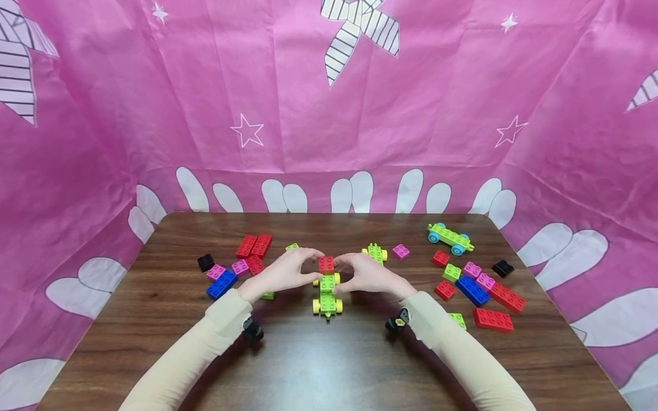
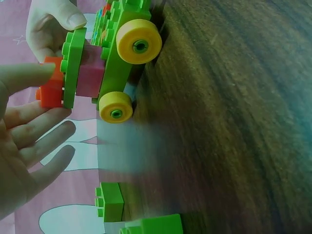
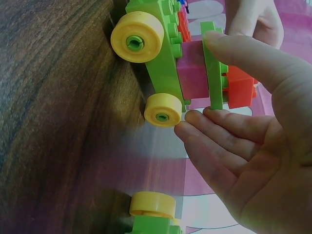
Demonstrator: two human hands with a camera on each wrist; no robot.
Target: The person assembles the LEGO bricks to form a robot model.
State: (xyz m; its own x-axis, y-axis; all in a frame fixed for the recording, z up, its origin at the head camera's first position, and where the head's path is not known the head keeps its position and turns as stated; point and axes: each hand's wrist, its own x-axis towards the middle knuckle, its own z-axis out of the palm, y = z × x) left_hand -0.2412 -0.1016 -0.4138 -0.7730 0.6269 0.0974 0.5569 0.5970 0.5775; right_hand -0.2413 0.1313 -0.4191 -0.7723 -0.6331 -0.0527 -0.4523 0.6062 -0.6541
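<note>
A lime-green toy car base with yellow wheels stands at the table's middle. A pink brick sits on it, topped by a thin green plate carrying a red brick at the stack's top. With its thumb on the red brick and its fingers at the far side, my left hand pinches that brick. On the other side my right hand grips the green plate, thumb at one end and fingertips at the other. Its last fingers lie near a yellow wheel.
Behind the right hand is another green base with yellow wheels. A green base with blue wheels stands at the back right. Loose red, pink, black and blue bricks lie left; similar bricks, including a long red one, lie right.
</note>
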